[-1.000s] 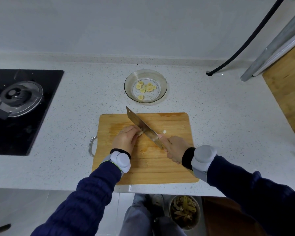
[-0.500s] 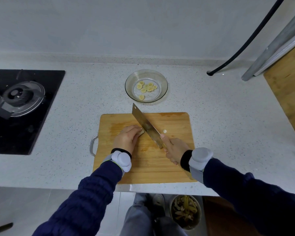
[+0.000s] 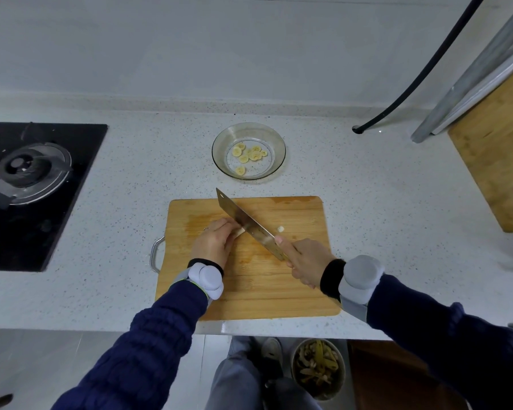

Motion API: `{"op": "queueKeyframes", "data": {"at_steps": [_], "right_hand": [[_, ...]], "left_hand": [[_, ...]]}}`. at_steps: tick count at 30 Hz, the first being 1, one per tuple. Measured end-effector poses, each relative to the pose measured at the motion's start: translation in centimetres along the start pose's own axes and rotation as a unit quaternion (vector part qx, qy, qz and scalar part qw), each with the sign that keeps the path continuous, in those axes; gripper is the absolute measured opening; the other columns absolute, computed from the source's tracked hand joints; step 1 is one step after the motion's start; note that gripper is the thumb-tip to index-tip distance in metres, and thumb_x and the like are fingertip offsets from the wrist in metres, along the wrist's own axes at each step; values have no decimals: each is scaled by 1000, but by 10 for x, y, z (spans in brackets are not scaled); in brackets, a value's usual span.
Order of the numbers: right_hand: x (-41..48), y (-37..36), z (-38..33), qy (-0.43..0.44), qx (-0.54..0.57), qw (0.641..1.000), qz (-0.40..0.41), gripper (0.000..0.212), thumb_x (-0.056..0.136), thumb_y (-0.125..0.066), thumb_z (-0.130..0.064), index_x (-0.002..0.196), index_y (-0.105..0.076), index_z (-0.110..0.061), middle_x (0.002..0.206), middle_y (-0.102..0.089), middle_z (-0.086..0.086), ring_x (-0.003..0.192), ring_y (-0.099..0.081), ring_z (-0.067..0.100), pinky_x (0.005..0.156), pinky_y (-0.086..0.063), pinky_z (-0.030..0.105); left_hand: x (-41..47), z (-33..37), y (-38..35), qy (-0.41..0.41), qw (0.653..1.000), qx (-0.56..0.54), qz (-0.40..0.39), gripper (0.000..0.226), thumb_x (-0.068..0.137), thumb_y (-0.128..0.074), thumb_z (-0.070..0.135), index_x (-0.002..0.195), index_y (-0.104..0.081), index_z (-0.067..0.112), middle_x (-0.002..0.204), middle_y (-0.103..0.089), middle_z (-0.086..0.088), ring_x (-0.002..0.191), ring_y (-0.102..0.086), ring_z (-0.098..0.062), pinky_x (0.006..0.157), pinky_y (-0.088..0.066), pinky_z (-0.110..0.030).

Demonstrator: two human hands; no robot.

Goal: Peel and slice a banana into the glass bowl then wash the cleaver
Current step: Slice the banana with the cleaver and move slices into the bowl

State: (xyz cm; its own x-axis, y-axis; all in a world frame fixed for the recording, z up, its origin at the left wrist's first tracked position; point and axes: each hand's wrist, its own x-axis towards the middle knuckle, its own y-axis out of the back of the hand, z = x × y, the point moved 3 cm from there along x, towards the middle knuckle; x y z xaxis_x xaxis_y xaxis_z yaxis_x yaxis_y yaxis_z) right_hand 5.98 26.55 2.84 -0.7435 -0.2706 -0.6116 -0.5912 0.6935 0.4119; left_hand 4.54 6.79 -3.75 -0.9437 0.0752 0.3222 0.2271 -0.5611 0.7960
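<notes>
Presently, left hand (image 3: 215,244), fingers curled, holds the banana stub (image 3: 240,231) on the cutting board (image 3: 279,291); right hand (image 3: 304,260) fingers wrap the cleaver (image 3: 246,224), blade touching the stub. Slices (image 3: 251,153) lie in the glass bowl (image 3: 276,143).

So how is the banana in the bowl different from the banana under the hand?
The slices are thin flat rounds; the banana is one uncut stub. The slices lie loose in the bowl, touched by nothing; the banana sits on the board, held by the left hand, with the cleaver in the right hand at its end. Both are peeled and pale yellow.
</notes>
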Motion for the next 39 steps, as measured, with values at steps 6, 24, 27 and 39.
{"op": "queueKeyframes", "data": {"at_steps": [6, 24, 27, 39], "right_hand": [[6, -2, -3, -12, -36, 999, -2, 59, 97, -26, -57, 69, -47, -10, 54, -42, 3, 42, -35, 14, 41, -32, 19], [11, -11, 5, -59, 96, 994, 7, 50, 98, -29, -53, 68, -42, -16, 56, -39, -2, 31, -35, 3, 35, -30, 16], [5, -8, 4, -53, 112, 992, -2, 52, 97, -31, -55, 71, -44, -13, 58, -39, -2, 29, -33, 2, 35, -28, 16], [2, -7, 1, 5, 16, 1000, 6, 58, 94, -29, -61, 72, -50, -12, 62, -44, 5, 46, -35, 14, 42, -32, 22]], "left_hand": [[0, -1, -2, 6, 1000, -13, -1, 10, 84, -69, 11, 93, -71, 9, 95, -69, -2, 84, -66, -20, 68, -55, -26], [-5, 1, 3, 3, 1000, -10, 16, 11, 83, -68, 10, 94, -72, 10, 99, -71, -1, 88, -67, -17, 75, -50, -20], [-5, 2, 4, 3, 1000, 0, 17, 11, 83, -68, 10, 93, -72, 10, 99, -71, -2, 87, -67, -19, 75, -49, -21], [-2, 4, 6, 10, 1000, 6, 0, 12, 81, -70, 4, 91, -71, 10, 95, -70, 0, 83, -67, -22, 65, -55, -27]]}}
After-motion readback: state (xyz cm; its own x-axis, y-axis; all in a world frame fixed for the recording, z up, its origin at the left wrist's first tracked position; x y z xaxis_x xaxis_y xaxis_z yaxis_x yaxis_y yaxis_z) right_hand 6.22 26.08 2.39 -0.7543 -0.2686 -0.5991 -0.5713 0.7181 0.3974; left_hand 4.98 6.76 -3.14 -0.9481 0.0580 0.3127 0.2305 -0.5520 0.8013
